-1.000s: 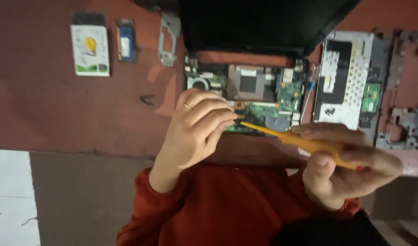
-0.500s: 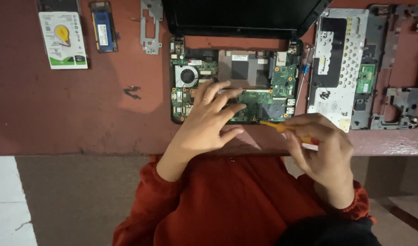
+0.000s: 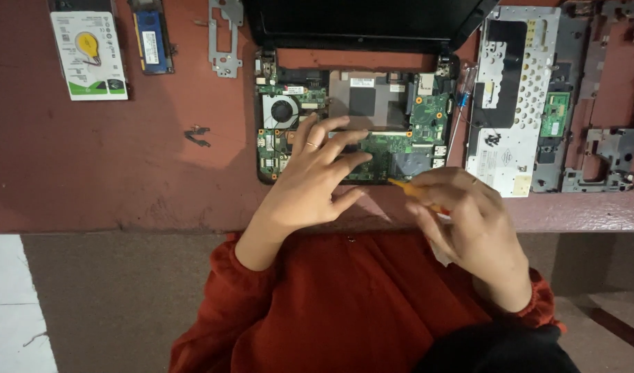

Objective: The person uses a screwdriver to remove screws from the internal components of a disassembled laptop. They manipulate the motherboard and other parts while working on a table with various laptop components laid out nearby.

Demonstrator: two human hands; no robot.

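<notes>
- Right now, left hand (image 3: 310,183) lies flat, fingers spread and grasping nothing, fingertips resting on the green motherboard (image 3: 372,148) of the opened laptop base (image 3: 351,117).
- Right hand (image 3: 469,221) is clenched round an orange-handled tool (image 3: 410,188); its tip points left to the board's near edge, just beside the left fingertips.
- Laptop base sits on the reddish table (image 3: 89,173), black screen lid (image 3: 365,24) tipped back behind it, round fan (image 3: 282,110) at the board's left.
- Right of the base: removed silver keyboard plate (image 3: 514,97) and dark plastic frame (image 3: 607,103), near each other.
- Far left: hard drive with white label (image 3: 89,55), blue memory stick (image 3: 150,38), grey metal bracket (image 3: 224,38), well apart from both hands.
- Red sleeves cover both forearms.
</notes>
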